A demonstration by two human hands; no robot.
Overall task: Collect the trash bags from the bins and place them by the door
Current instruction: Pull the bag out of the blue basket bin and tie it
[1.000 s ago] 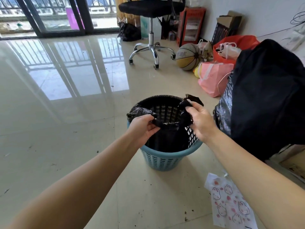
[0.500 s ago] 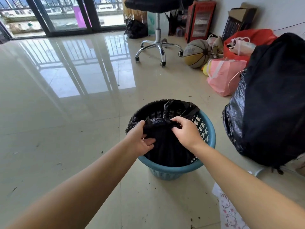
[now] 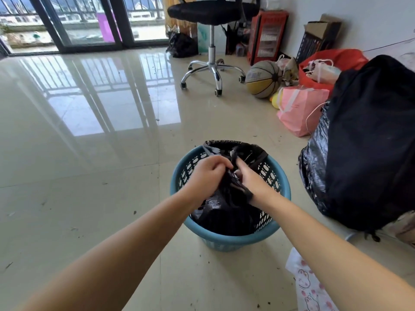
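Basketball [image 3: 262, 79], chair [image 3: 212, 41] (wheeled) — well behind bin [image 3: 226, 240].

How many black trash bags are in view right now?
3: one in the blue bin, gripped by both hands; one by the balcony door; one at right under dark fabric. Others may be hidden.

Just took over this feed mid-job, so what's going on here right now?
A person is bent over a blue bin on the tiled floor, gathering the top of the black trash bag that lines it. The left hand and right hand both grip bunched plastic over the middle of the bin, close together. The bag sits inside the bin, not lifted out yet. Another black trash bag lies by the glass doors.
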